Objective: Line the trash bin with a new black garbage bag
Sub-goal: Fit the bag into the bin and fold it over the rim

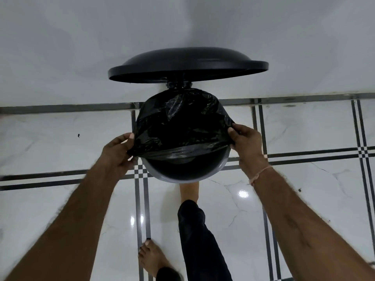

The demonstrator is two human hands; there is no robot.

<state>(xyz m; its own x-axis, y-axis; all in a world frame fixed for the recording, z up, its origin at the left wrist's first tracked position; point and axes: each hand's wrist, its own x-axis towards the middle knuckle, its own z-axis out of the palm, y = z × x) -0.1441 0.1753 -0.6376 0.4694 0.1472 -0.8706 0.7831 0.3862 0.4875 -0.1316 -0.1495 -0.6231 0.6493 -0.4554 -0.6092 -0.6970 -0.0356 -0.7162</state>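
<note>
Pedal trash bin stands on the marble floor against a white wall, lid raised at 12 o'clock. The black garbage bag sits in the bin's mouth, its hem over the far rim from about 9 through 12 to 3 o'clock; the near rim at 6 o'clock is bare. Left hand: grip clamped on the bag hem at 8 o'clock. Right hand: grip pinched on the hem at 3 o'clock, thread bracelet on the wrist. One bare foot reaches under the bin at 6 o'clock.
</note>
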